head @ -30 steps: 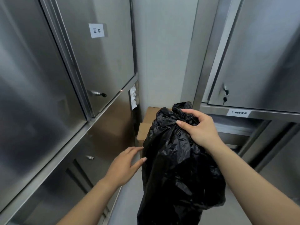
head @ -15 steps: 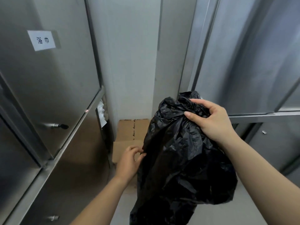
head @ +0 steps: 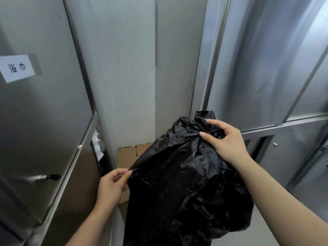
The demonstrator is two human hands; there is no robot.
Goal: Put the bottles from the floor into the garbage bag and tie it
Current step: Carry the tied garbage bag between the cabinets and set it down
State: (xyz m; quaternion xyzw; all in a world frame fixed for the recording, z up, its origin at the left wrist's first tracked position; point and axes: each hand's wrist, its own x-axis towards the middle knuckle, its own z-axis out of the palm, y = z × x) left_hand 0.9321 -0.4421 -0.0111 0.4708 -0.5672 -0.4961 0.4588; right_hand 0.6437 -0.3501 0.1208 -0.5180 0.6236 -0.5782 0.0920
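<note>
A black garbage bag (head: 184, 183) hangs in front of me, crumpled and bulging. My right hand (head: 225, 139) clutches its bunched top from above, at the upper right of the bag. My left hand (head: 113, 185) pinches a fold of the bag's left edge between thumb and fingers and pulls it out to the left. No bottles show; the bag's inside is hidden.
Steel cabinet doors (head: 40, 121) with a paper label and a key handle stand on the left. More steel cabinets (head: 276, 68) rise on the right. A cardboard box (head: 127, 157) sits against the grey wall (head: 134, 68) behind the bag.
My left hand went from open beside the bag to gripping its left edge and stretching it sideways. The right hand kept its hold on the top. The view swung right.
</note>
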